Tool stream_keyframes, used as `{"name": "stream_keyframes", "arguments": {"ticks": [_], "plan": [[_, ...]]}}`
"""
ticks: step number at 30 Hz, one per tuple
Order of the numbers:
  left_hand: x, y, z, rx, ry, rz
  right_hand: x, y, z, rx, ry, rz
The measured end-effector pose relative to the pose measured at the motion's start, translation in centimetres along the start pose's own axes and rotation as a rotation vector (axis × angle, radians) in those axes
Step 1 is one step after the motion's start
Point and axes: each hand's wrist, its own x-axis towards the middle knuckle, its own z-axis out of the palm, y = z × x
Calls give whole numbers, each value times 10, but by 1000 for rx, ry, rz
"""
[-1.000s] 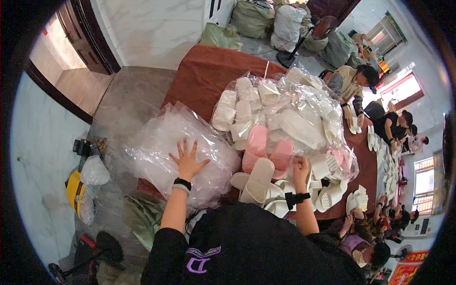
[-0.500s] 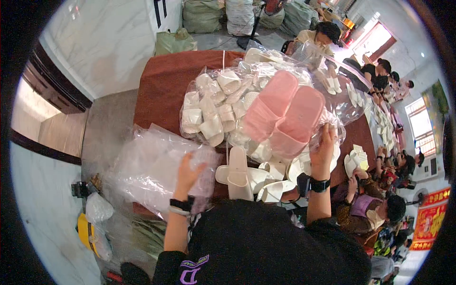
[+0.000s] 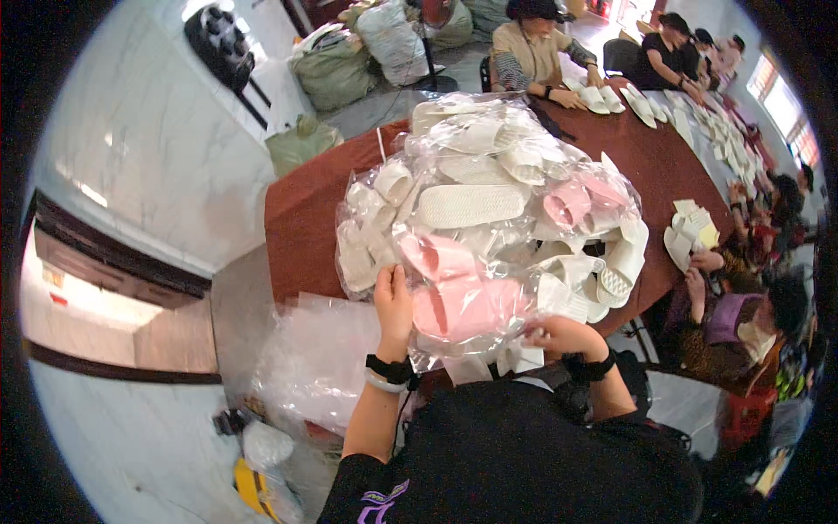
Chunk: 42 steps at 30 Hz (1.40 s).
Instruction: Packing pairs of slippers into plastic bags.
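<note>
A pair of pink slippers in a clear plastic bag lies at the near side of the heap, between my hands. My left hand has its fingers closed on the left edge of that bag. On the bag's other side, my right hand is curled, with thumb and fingers pinching its edge, slightly blurred. White slippers, many in clear bags, are heaped just beyond. Farther right in the heap sits another bagged pink pair. Left of my left wrist lies a stack of clear plastic bags.
The table has a brown-red cloth. Beyond it, a person in a light top handles white slippers. At right another person's hands touch white slippers. Large sacks stand on the floor behind.
My view has shifted. My left hand has moved from above the clear bag stack to the bagged pink slippers, which now lie nearer me. My right hand has come lower, closer to my body.
</note>
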Motion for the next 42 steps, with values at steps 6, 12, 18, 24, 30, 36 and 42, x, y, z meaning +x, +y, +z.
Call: {"name": "stream_keyframes", "arguments": {"ticks": [6, 12, 18, 24, 30, 36, 42], "plan": [[0, 90, 31, 341, -281, 369, -31, 24, -9, 118, 84, -94], [20, 168, 42, 587, -618, 775, -36, 11, -37, 464, 584, -242], [21, 206, 27, 537, -602, 811, -21, -7, -55, 392, 923, -544], [5, 168, 39, 448, -893, 608, 18, -37, -71, 117, 938, -727], [-6, 161, 23, 330, -863, 342, 47, -66, -76, 451, 567, -790], [-33, 155, -20, 356, -978, 68, 32, -105, -94, 731, 776, -801], [-20, 121, -51, 383, -630, 13, 29, -135, -107, 215, 1041, -909]]}}
